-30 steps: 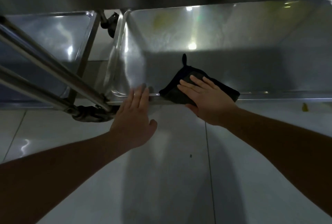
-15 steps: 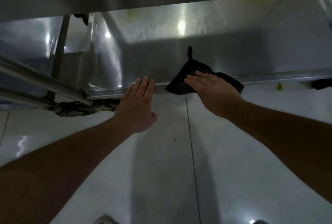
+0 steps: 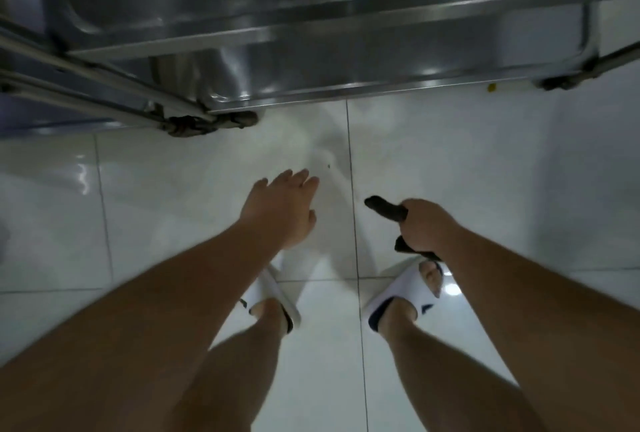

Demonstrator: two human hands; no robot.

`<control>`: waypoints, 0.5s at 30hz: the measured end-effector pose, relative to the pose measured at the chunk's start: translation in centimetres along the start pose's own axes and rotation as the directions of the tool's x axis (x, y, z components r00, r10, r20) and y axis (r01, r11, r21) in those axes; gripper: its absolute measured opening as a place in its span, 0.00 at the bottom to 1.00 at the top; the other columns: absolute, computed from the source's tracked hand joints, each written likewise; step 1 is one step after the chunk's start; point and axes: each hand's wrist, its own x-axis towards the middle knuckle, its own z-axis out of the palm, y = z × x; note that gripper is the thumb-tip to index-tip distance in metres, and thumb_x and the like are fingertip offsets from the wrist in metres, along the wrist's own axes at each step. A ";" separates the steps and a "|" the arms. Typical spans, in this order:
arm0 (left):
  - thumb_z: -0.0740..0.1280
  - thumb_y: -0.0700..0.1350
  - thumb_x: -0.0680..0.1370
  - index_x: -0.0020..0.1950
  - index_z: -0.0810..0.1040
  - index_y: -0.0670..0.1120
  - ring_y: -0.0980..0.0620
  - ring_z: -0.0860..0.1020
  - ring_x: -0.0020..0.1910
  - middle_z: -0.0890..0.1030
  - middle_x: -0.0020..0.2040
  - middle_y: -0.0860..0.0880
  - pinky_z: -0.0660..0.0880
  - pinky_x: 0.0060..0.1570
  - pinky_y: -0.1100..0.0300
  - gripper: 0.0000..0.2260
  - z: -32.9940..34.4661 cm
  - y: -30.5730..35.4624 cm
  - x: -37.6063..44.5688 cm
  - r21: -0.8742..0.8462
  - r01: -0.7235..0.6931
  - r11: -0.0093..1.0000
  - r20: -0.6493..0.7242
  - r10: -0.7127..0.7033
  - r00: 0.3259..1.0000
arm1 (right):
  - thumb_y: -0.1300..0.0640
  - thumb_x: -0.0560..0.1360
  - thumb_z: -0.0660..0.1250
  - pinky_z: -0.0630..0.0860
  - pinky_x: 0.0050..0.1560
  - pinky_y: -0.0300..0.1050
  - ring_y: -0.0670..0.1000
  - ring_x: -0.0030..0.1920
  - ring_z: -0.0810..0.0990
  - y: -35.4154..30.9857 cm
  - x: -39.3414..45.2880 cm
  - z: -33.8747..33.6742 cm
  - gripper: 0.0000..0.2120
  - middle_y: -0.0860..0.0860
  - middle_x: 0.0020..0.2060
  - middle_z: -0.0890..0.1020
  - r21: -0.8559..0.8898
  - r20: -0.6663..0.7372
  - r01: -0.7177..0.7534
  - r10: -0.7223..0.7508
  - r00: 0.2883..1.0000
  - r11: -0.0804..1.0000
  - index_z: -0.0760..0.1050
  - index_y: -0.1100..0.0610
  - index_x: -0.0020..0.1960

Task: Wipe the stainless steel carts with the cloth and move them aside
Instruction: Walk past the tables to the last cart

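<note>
A stainless steel cart (image 3: 346, 50) fills the top of the view, its shelves stacked one above another and its front edge running across. My right hand (image 3: 426, 223) hangs over the floor in front of it, closed around a dark cloth (image 3: 388, 211) that sticks out on both sides of the fist. Beside it my left hand (image 3: 282, 206) is flat with fingers apart and holds nothing. Both hands are well clear of the cart.
Steel tubes of a neighbouring cart (image 3: 86, 85) slant in from the left, ending at a dark caster (image 3: 211, 123). Another caster (image 3: 568, 79) sits at the right. Pale glossy floor tiles (image 3: 485, 171) lie below. My feet in white slippers (image 3: 405, 293) stand under my hands.
Both hands have come off the cart's lower shelf and pulled back toward me. The cloth went from pressed flat on the shelf edge to bunched in my right fist. The view has tilted down.
</note>
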 end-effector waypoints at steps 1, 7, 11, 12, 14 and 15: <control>0.59 0.56 0.84 0.85 0.56 0.50 0.47 0.60 0.83 0.58 0.86 0.49 0.67 0.75 0.42 0.30 -1.4 1.0 -2.3 -0.003 -0.013 1.000 0.007 0.013 1.000 | 0.56 0.75 0.76 0.74 0.45 0.46 0.55 0.45 0.78 0.4 -2.7 -0.3 0.16 0.52 0.49 0.81 -0.002 0.015 -0.011 0.011 1.000 1.000 0.75 0.55 0.59; 0.58 0.58 0.84 0.84 0.56 0.52 0.46 0.63 0.80 0.60 0.84 0.49 0.69 0.70 0.43 0.29 -12.3 5.7 -12.9 -0.051 0.054 0.997 0.058 -0.051 0.997 | 0.61 0.76 0.72 0.76 0.41 0.47 0.54 0.43 0.80 -0.1 -18.7 -7.8 0.12 0.53 0.46 0.81 -0.035 -0.053 0.020 -0.022 0.998 0.999 0.74 0.55 0.56; 0.60 0.57 0.84 0.83 0.59 0.52 0.46 0.67 0.77 0.65 0.81 0.49 0.71 0.67 0.44 0.28 -20.0 8.6 -19.3 -0.147 0.098 0.984 0.008 -0.098 0.995 | 0.65 0.79 0.66 0.79 0.56 0.50 0.57 0.53 0.82 -2.1 -28.6 -13.8 0.20 0.57 0.55 0.82 -0.098 -0.137 0.078 -0.091 0.986 0.992 0.71 0.57 0.71; 0.60 0.57 0.84 0.83 0.60 0.52 0.46 0.67 0.77 0.65 0.81 0.49 0.71 0.66 0.44 0.28 -21.7 8.9 -21.0 -0.150 0.097 0.984 0.002 -0.098 0.995 | 0.65 0.80 0.64 0.78 0.59 0.51 0.58 0.56 0.82 -2.7 -31.1 -14.9 0.22 0.57 0.58 0.82 -0.104 -0.147 0.077 -0.092 0.985 0.992 0.69 0.56 0.73; 0.59 0.57 0.84 0.83 0.59 0.52 0.47 0.66 0.78 0.64 0.82 0.49 0.70 0.68 0.44 0.28 -24.8 9.2 -23.8 -0.178 0.085 0.980 -0.005 -0.087 0.996 | 0.66 0.80 0.64 0.78 0.63 0.53 0.58 0.59 0.81 -4.0 -35.6 -16.8 0.25 0.57 0.61 0.80 -0.121 -0.144 0.071 -0.088 0.986 0.990 0.67 0.55 0.76; 0.59 0.58 0.84 0.84 0.58 0.53 0.47 0.65 0.78 0.64 0.82 0.50 0.69 0.68 0.43 0.29 -26.2 9.2 -25.0 -0.197 0.077 0.977 -0.012 -0.081 0.997 | 0.66 0.79 0.65 0.78 0.63 0.54 0.58 0.59 0.81 -4.5 -37.6 -17.6 0.27 0.57 0.61 0.80 -0.120 -0.142 0.066 -0.083 0.986 0.991 0.67 0.55 0.76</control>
